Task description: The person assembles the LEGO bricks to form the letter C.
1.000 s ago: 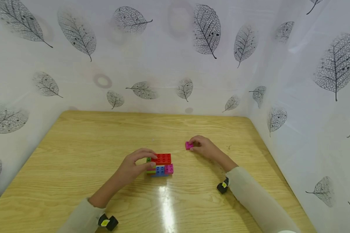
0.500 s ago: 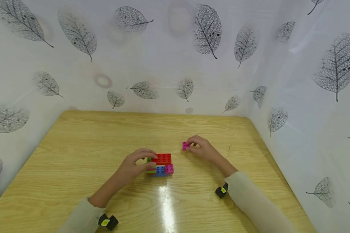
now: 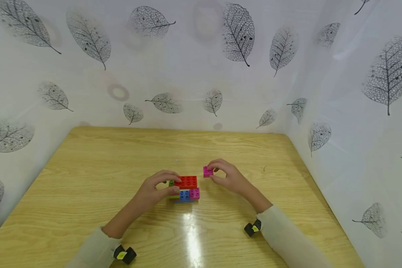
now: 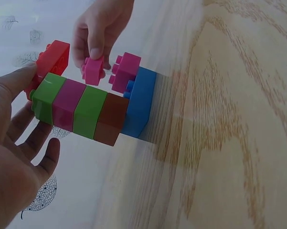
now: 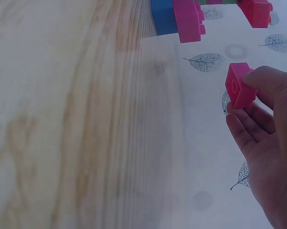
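Note:
My left hand [image 3: 157,185] holds the upper end of a toy building-brick structure, thumb and fingers at the top. At its foot is a long blue brick [image 4: 140,102]. A brown brick [image 4: 111,118] and alternating green and magenta bricks [image 4: 69,102] rise from one end. On the blue brick's other end sits a pink brick [image 4: 126,72]. A red brick [image 3: 188,181] juts out sideways at the top. My right hand [image 3: 228,175] pinches a separate small pink brick [image 5: 240,85] between thumb and fingers, right of the structure and apart from it. Its hollow underside shows in the right wrist view.
The wood-grain table [image 3: 120,152] extends around both hands. A pale sheet printed with leaves [image 3: 187,74] hangs behind the table and along its sides. Each wrist wears a small black device, such as the one on the right sleeve [image 3: 252,227].
My right hand has carried the small pink brick leftward and slightly nearer, closer to the structure. The left hand has kept its hold in the same place.

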Demonstrator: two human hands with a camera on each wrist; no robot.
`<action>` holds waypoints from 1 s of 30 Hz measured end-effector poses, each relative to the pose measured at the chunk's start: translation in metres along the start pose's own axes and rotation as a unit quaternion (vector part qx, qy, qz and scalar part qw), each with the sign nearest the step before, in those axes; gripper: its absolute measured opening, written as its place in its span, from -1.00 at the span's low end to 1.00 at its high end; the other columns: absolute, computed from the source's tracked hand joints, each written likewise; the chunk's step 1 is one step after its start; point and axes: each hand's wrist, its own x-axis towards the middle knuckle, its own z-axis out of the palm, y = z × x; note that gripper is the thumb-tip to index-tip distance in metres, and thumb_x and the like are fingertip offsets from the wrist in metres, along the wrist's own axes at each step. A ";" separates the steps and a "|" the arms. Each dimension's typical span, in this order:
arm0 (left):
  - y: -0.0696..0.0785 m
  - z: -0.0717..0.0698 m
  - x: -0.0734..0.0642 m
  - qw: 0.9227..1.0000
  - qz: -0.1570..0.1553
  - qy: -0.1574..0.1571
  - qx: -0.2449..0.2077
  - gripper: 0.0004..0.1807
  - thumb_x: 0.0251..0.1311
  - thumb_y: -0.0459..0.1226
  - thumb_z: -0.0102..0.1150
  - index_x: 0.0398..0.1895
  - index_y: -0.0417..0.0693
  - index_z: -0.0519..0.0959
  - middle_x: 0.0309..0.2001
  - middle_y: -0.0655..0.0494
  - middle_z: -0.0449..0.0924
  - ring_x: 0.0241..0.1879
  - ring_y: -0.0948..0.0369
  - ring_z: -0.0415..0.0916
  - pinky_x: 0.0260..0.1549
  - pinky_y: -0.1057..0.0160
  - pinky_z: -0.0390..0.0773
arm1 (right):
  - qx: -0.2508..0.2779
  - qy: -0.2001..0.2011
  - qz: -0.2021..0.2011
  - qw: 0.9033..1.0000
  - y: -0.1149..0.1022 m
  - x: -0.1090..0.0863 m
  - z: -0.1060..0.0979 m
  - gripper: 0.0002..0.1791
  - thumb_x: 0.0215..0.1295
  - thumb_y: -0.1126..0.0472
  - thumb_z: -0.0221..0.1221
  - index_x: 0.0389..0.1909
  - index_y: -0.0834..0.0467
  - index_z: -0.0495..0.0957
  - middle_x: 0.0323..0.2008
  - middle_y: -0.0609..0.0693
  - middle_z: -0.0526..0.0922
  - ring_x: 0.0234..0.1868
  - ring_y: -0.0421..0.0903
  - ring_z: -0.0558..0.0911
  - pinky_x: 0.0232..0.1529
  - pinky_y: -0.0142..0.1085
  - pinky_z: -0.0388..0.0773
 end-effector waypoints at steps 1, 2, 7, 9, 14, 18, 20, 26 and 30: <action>0.000 0.000 0.000 1.000 0.003 0.001 0.002 -0.74 0.38 -0.24 0.42 0.09 0.15 0.74 0.22 0.21 0.61 0.25 0.11 0.51 0.15 -0.27 0.51 | 0.000 -0.001 -0.003 1.000 -0.001 0.000 0.000 -0.74 0.34 0.47 0.34 0.02 0.29 0.66 0.10 0.15 0.66 0.12 0.09 0.63 0.08 -0.02 0.64; -0.001 0.000 0.000 1.000 0.005 0.001 0.004 -0.74 0.39 -0.24 0.41 0.09 0.14 0.74 0.21 0.20 0.62 0.24 0.10 0.51 0.14 -0.26 0.52 | 0.000 -0.002 -0.007 1.000 -0.002 0.000 0.001 -0.75 0.35 0.47 0.35 0.01 0.29 0.66 0.10 0.16 0.66 0.11 0.09 0.64 0.07 0.00 0.64; -0.001 0.000 0.000 1.000 0.005 0.002 0.007 -0.75 0.39 -0.25 0.40 0.09 0.14 0.74 0.21 0.20 0.62 0.23 0.14 0.51 0.14 -0.22 0.53 | -0.011 -0.007 -0.020 1.000 -0.008 -0.003 0.002 -0.78 0.40 0.43 0.34 0.01 0.26 0.66 0.11 0.14 0.66 0.10 0.07 0.64 0.07 0.03 0.63; -0.001 0.000 0.000 1.000 0.003 0.002 0.005 -0.74 0.38 -0.25 0.41 0.09 0.15 0.74 0.21 0.21 0.62 0.21 0.15 0.52 0.13 -0.22 0.53 | -0.015 -0.011 -0.028 0.999 -0.012 -0.005 0.003 -0.78 0.41 0.43 0.33 0.02 0.25 0.65 0.12 0.12 0.65 0.11 0.07 0.64 0.08 0.00 0.63; 0.002 0.000 0.000 1.000 -0.002 0.004 -0.001 -0.75 0.37 -0.25 0.43 0.07 0.13 0.75 0.20 0.21 0.62 0.16 0.15 0.53 0.11 -0.22 0.54 | -0.020 -0.025 -0.048 0.998 -0.022 -0.012 0.006 -0.76 0.41 0.44 0.33 0.04 0.23 0.64 0.14 0.13 0.65 0.15 0.09 0.64 0.10 -0.01 0.63; 0.004 0.000 0.000 1.000 -0.011 0.006 -0.006 -0.75 0.36 -0.23 0.44 0.07 0.16 0.75 0.19 0.23 0.62 0.17 0.14 0.53 0.14 -0.27 0.51 | -0.022 -0.026 -0.069 0.997 -0.027 -0.014 0.011 -0.73 0.37 0.44 0.36 0.03 0.21 0.63 0.14 0.11 0.65 0.18 0.07 0.63 0.14 -0.08 0.62; 0.004 0.001 0.000 1.000 -0.012 0.006 -0.005 -0.75 0.35 -0.23 0.44 0.06 0.16 0.75 0.19 0.23 0.63 0.18 0.13 0.53 0.14 -0.30 0.50 | -0.015 -0.023 -0.086 0.996 -0.028 -0.014 0.014 -0.71 0.34 0.46 0.38 0.02 0.20 0.63 0.12 0.10 0.65 0.17 0.07 0.64 0.13 -0.10 0.62; 0.001 0.001 0.000 1.000 -0.005 0.009 0.007 -0.76 0.38 -0.23 0.42 0.07 0.13 0.75 0.17 0.21 0.64 0.21 0.11 0.54 0.18 -0.30 0.48 | 0.008 -0.014 -0.105 0.994 -0.029 -0.014 0.023 -0.66 0.28 0.52 0.40 0.00 0.17 0.63 0.11 0.08 0.64 0.13 0.03 0.65 0.08 -0.11 0.64; 0.001 0.002 0.001 1.000 -0.007 0.008 0.005 -0.76 0.37 -0.23 0.42 0.07 0.12 0.75 0.17 0.20 0.64 0.22 0.08 0.54 0.19 -0.32 0.47 | 0.006 -0.006 -0.104 0.995 -0.031 -0.013 0.026 -0.64 0.25 0.56 0.40 -0.01 0.18 0.64 0.10 0.09 0.65 0.14 0.04 0.65 0.14 -0.16 0.62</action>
